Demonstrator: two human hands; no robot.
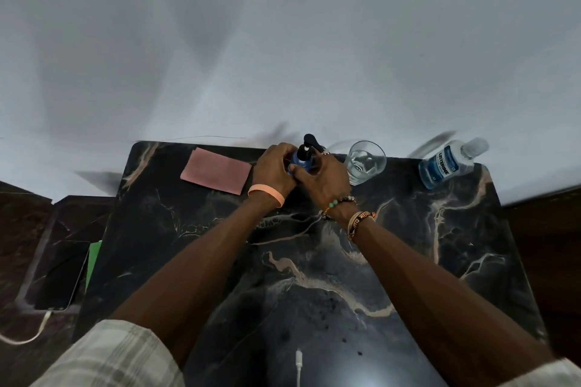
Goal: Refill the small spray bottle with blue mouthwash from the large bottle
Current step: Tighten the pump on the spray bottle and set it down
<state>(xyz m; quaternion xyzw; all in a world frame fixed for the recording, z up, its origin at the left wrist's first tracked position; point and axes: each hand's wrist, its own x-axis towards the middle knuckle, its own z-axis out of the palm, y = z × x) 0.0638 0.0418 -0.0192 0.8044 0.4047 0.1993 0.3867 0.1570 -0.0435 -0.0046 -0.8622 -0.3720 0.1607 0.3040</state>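
The small spray bottle (302, 159), blue with a black pump head, stands at the far edge of the dark marble table (314, 261). My left hand (274, 169) wraps around its left side. My right hand (320, 177) grips it from the right, thumb on its front. Both hands hide most of its body. The large mouthwash bottle (446, 165), holding blue liquid and capped with a clear cap, stands at the far right corner, away from both hands.
An empty clear glass (364, 162) stands just right of my right hand. A pink cloth (217, 170) lies flat to the left. A white wall backs the table. A tablet (61, 276) with a cable lies on the lower surface at left.
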